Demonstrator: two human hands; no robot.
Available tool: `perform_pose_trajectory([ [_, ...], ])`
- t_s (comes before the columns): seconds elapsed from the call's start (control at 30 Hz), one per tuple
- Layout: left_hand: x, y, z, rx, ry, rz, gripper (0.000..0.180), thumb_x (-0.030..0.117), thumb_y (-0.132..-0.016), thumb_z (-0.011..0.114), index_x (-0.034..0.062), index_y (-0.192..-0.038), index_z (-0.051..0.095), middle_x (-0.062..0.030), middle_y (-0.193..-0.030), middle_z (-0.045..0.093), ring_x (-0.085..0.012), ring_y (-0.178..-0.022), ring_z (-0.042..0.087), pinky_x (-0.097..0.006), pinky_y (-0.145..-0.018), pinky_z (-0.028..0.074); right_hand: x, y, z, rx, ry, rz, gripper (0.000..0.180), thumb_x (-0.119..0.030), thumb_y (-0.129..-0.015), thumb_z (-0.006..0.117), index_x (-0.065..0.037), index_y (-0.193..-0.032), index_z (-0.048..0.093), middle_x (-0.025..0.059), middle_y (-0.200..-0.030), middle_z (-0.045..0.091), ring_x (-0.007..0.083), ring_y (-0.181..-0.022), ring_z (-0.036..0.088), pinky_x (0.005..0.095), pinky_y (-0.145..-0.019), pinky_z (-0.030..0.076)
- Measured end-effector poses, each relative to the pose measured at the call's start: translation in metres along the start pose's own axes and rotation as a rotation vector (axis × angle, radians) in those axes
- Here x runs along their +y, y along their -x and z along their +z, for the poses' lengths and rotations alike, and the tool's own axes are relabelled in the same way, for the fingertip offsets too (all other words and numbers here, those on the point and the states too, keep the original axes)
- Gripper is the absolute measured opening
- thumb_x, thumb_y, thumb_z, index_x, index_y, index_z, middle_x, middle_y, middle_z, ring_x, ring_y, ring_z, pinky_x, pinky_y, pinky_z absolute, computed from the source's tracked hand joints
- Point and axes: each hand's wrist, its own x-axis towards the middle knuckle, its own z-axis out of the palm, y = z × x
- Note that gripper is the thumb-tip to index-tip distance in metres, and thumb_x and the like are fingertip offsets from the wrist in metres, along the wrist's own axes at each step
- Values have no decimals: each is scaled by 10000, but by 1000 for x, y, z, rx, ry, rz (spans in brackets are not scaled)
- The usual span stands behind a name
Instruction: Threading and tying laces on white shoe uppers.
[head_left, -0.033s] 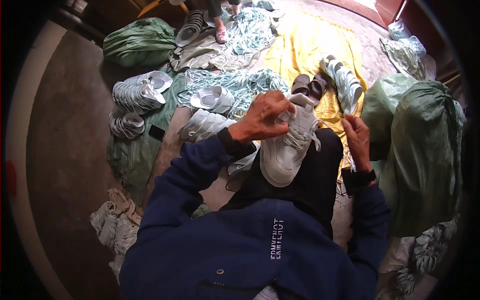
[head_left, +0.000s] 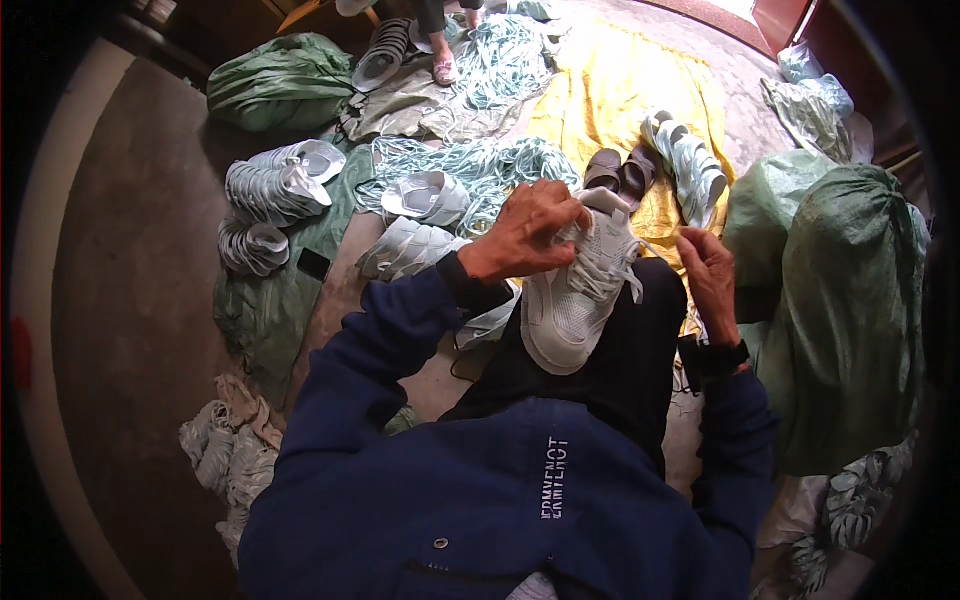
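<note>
A white lace-up shoe (head_left: 572,300) rests on my dark-trousered thigh, toe toward me. My left hand (head_left: 535,228) is closed on the shoe's upper near its ankle opening, fingers bent and thumb pressed in. Its white laces (head_left: 598,278) cross the tongue, and a loose loop hangs at the right side. To the right of the shoe, my right hand (head_left: 708,270) is raised with thumb and forefinger pinched together. A thin pale lace leads from the shoe toward those fingertips, where it is hard to make out.
Nested rows of pale shoe uppers (head_left: 275,190) and a phone (head_left: 313,264) lie to the left. Beyond the shoe are heaped light-blue laces (head_left: 490,175), dark slippers (head_left: 622,175) and a yellow sheet (head_left: 625,80). Green sacks (head_left: 845,300) stand right. Another person's foot (head_left: 445,68) shows far off.
My right hand has shifted slightly left, closer to the shoe. My left hand and the shoe stay almost where they were.
</note>
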Motion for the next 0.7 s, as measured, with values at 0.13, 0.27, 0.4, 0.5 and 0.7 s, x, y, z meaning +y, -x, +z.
perform_pose_trajectory([
  [0.13,-8,5,-3,-27,-78,34,185,116,-614,657,117,-782,577,-45,-791,529,-262,-786,546,-379,-678,413,-50,0,29,-107,-62,-14,189,-126,-900,604,32,-998,638,63,-853,666,97,-768,595,239,-686,475],
  [0.27,-11,12,-2,-31,-123,17,180,119,-609,664,122,-751,554,-42,-783,531,-261,-760,563,-382,-642,416,-71,-2,41,-188,-66,-31,175,-114,-900,607,35,-985,640,63,-818,671,96,-745,594,243,-675,475],
  [0.4,-15,19,-1,2,19,-58,171,120,-614,655,107,-748,549,-53,-765,524,-271,-719,572,-383,-589,439,-77,-5,49,-160,-96,-38,171,-115,-899,609,33,-977,641,56,-815,669,89,-739,585,235,-671,467],
  [0.5,-21,24,-4,-77,-30,-88,164,113,-637,641,89,-770,548,-65,-763,521,-279,-710,576,-385,-583,457,-84,-9,49,-190,-152,-24,176,-117,-901,606,33,-987,639,42,-832,663,83,-741,573,229,-670,458],
  [0.7,-26,32,-1,21,153,-188,128,140,-651,616,88,-754,561,-85,-761,545,-274,-715,587,-365,-582,451,-101,-22,44,-178,-202,-14,234,-197,-902,626,-6,-1035,650,6,-870,662,71,-734,570,210,-638,442],
])
